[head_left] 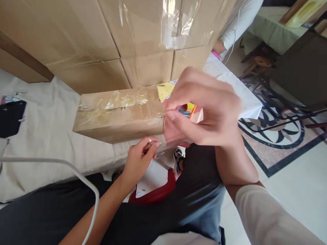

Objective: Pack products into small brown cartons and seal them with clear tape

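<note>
A long cardboard box lies in front of me, with crinkled clear tape along its top. By its near right corner, my left hand has thumb and fingers closed on the edge of a strip of clear tape. My right hand is raised in front of the box's right end, slightly blurred. Its thumb and forefinger are pinched together, and I cannot make out what is between them. Behind the right hand, part of a colourful printed surface shows, mostly hidden.
Large taped cartons stand stacked behind the box, on a table with a pale cloth. Another person's sleeve shows beyond them. A black object lies at left; a grey cable crosses the lower left. A red-edged stool sits below.
</note>
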The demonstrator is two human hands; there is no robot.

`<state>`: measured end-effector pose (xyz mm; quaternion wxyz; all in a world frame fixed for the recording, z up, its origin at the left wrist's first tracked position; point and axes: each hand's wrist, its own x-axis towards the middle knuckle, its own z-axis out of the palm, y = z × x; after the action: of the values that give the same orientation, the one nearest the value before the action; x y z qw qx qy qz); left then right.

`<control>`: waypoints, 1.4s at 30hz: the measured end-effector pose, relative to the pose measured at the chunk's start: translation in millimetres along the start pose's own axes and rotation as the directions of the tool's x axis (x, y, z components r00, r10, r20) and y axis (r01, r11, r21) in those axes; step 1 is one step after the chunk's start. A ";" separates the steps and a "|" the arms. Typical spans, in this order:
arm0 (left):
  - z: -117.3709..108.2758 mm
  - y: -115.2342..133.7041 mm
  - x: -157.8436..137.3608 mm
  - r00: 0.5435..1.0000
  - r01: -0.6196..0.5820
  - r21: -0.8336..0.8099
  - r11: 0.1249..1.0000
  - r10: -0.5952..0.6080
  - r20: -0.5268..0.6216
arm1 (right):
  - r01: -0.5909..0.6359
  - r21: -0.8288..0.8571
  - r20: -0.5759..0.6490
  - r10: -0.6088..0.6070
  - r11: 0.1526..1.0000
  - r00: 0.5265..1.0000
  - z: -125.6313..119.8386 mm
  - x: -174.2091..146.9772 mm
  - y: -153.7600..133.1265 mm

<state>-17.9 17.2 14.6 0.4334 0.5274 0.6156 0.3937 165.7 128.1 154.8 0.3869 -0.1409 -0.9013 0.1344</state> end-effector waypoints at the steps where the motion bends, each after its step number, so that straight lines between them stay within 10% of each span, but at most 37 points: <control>1: -3.4 2.7 -3.3 0.997 -0.072 0.011 0.997 0.073 -0.029 | -0.010 0.011 0.084 0.009 1.000 0.996 0.8 5.2 -2.1; 5: -23.6 20.9 -16.7 0.934 -0.280 0.143 0.949 0.304 -0.190 | 0.013 -0.094 0.445 0.030 0.995 0.895 19.5 20.1 -16.8; 8: -34.7 35.8 -21.6 0.888 -0.299 0.160 0.941 0.336 -0.315 | 0.059 -0.219 0.488 0.057 0.974 0.871 35.0 25.1 -30.7; 11: -36.2 43.3 -19.0 0.918 -0.199 -0.009 0.980 0.183 -0.352 | 0.114 -0.306 0.437 0.033 0.945 0.899 38.2 29.7 -38.7; 15: -29.5 37.9 -11.0 0.993 0.071 -0.096 0.993 -0.079 -0.090 | 0.071 -0.136 0.158 -0.049 0.988 0.986 18.2 42.5 -35.1; 18: -23.9 31.7 -10.8 0.994 -0.042 0.171 0.984 0.058 -0.091 | -0.049 0.050 -0.103 0.054 0.998 0.993 2.4 52.4 -22.8; 22: -28.7 33.3 -18.4 0.841 -0.283 0.461 0.841 0.449 -0.302 | -0.134 0.196 -0.067 0.150 0.971 0.986 13.7 57.9 3.6; 26: -49.7 40.9 -18.5 0.757 -0.299 0.495 0.815 0.519 -0.397 | -0.184 0.194 0.080 0.172 0.964 0.982 49.0 60.2 30.5; 42: -52.8 31.4 7.8 0.931 -0.020 0.698 0.716 0.268 -0.247 | -0.288 -0.151 0.271 0.319 0.946 0.908 90.8 55.7 58.1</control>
<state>-58.8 27.7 59.8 0.0660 0.6228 0.7369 0.2545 70.8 189.6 110.8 0.2161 -0.2786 -0.9214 0.1636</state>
